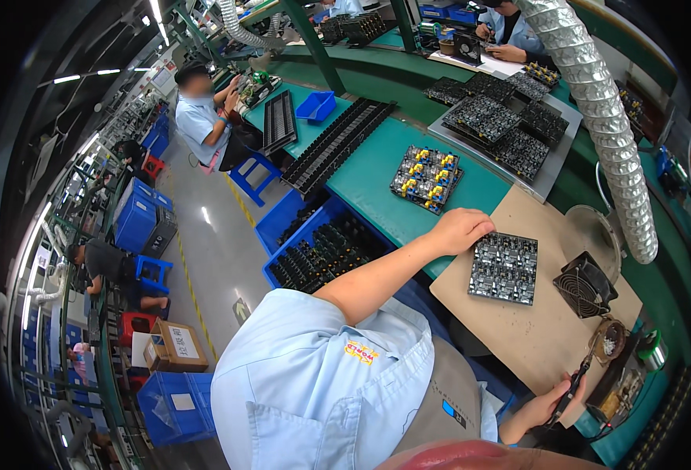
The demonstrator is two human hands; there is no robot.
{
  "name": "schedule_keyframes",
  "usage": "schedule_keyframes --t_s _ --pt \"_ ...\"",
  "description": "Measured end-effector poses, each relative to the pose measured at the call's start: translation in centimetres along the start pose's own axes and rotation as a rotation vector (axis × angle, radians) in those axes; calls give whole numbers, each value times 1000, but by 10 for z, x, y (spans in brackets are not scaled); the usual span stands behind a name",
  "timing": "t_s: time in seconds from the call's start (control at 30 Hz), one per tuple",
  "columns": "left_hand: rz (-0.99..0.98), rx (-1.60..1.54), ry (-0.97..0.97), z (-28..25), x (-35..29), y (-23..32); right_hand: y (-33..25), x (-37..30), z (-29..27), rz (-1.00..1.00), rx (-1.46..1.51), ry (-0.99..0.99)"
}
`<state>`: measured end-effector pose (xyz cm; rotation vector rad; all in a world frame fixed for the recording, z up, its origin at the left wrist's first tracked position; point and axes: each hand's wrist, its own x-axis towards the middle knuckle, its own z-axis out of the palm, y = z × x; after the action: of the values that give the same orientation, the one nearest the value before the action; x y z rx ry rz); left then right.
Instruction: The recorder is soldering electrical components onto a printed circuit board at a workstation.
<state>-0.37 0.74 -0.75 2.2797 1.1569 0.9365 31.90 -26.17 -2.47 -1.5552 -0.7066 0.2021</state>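
Note:
A square panel of dark circuit boards point(504, 268) lies flat on a brown cardboard sheet point(471, 298) on the bench in front of me. My left hand point(463, 230) is at the panel's far left corner, its fingers curled together on the edge. At the lower right, my right hand point(547, 403) is closed round the dark handle of a soldering iron point(571, 392). The iron points up toward a small round dish point(612, 341) with pale bits in it. Between panel and dish stands a black fan point(585, 285) with a wire guard.
A panel with yellow parts point(427, 177) rests on the green bench point(361, 176). Dark boards are stacked on a metal tray point(565, 117). A silver duct point(596, 110) hangs at the right. Blue bins point(314, 223) stand left of the bench; a co-worker point(203, 117) sits beyond.

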Motion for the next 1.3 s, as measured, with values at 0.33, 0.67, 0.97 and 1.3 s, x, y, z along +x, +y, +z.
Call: schedule_keyframes --t_s 0.33,0.67,0.97,1.3 --pt "14 -6 13 2 0 -1 -5 2 0 1 -26 -9" --pt "-18 11 -13 -2 2 11 -5 6 2 10 10 57" --pt "-94 -43 -25 1 3 -11 -6 41 38 -211 27 68" --pt "20 -75 -121 -4 6 -16 -7 32 36 -242 48 82"
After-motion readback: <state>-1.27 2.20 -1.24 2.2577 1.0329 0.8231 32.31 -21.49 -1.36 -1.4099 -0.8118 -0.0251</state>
